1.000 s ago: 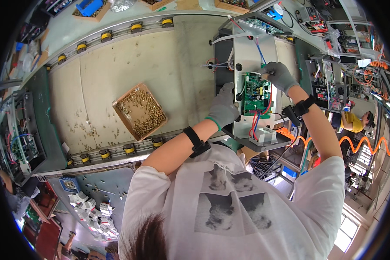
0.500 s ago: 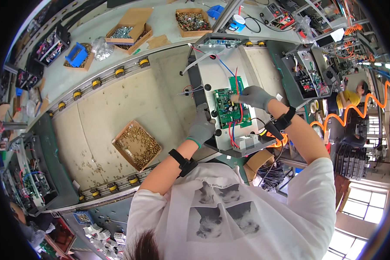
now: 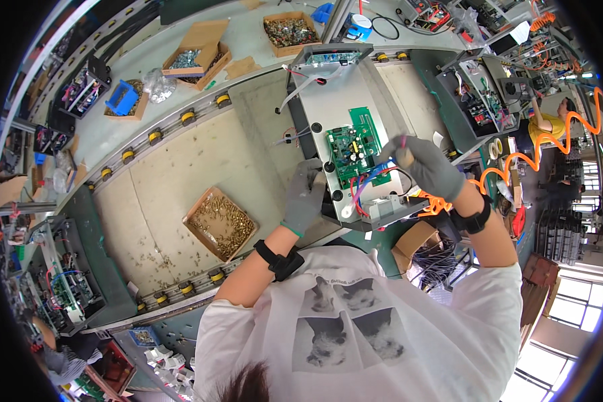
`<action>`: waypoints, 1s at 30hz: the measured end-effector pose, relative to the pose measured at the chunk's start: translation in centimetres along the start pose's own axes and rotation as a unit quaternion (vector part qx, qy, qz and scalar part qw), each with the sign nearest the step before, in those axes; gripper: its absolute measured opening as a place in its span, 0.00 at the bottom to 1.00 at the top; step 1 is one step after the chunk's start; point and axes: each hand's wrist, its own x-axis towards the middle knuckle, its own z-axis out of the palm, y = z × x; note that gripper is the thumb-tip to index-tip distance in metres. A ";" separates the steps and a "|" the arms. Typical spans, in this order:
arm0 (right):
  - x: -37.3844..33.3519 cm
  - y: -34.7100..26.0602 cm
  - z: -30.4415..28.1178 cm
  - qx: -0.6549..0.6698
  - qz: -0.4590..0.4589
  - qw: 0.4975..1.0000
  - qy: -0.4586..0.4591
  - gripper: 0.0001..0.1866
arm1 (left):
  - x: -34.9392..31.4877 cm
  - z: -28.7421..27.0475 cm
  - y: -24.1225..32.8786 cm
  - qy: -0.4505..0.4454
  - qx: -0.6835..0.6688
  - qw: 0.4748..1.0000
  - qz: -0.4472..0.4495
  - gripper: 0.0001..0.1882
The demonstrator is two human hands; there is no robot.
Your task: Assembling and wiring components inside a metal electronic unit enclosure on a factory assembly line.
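Note:
A metal chassis [image 3: 345, 88] with dark side walls lies in front of me, and a green circuit board [image 3: 352, 149] sits on its light plate. My right hand [image 3: 427, 166], in a grey glove with bare fingertips, is closed on a bundle of red and blue wires [image 3: 366, 182] at the board's right side. The wires curve from the near end of the chassis up to these fingers. My left hand [image 3: 305, 195], gloved the same way, is closed at the chassis's left edge; its fingertips are partly hidden there. A grey-white block [image 3: 376, 209] stands at the near end.
An open cardboard box of brass-coloured fasteners [image 3: 221, 224] stands on the bench to the left, with loose ones scattered beside it. More boxes of small parts [image 3: 290, 33] line the far shelf. Another open chassis [image 3: 472, 100] stands at right, near an orange coiled hose [image 3: 549, 155].
My right hand has moved right and slightly nearer, drawing the red and blue wires off the board. The board now shows more fully. My left hand stays at the chassis edge.

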 end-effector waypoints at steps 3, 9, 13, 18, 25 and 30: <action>-1.2 0.1 -1.7 -0.325 -0.032 0.942 -0.082 0.07 | 0.0 -0.5 -0.4 -0.025 0.052 0.997 0.045 0.11; -3.8 2.9 -3.0 -0.467 0.023 0.868 -0.166 0.12 | -0.7 0.1 0.0 -0.147 0.231 0.951 -0.143 0.15; -3.7 3.5 -2.8 -0.432 0.024 0.885 -0.172 0.12 | -0.8 -0.1 -1.7 -0.129 0.255 0.933 -0.218 0.15; -3.1 3.4 -0.4 -0.461 0.030 0.866 -0.193 0.12 | -0.4 0.3 -2.8 -0.188 0.146 0.944 -0.229 0.15; -2.7 2.5 1.2 -0.515 0.003 0.795 -0.320 0.12 | 0.0 0.4 -2.5 -0.200 0.199 0.937 -0.204 0.19; -1.3 1.8 0.9 -0.482 0.011 0.823 -0.300 0.15 | 0.2 0.1 -6.1 -0.204 0.156 0.947 -0.191 0.18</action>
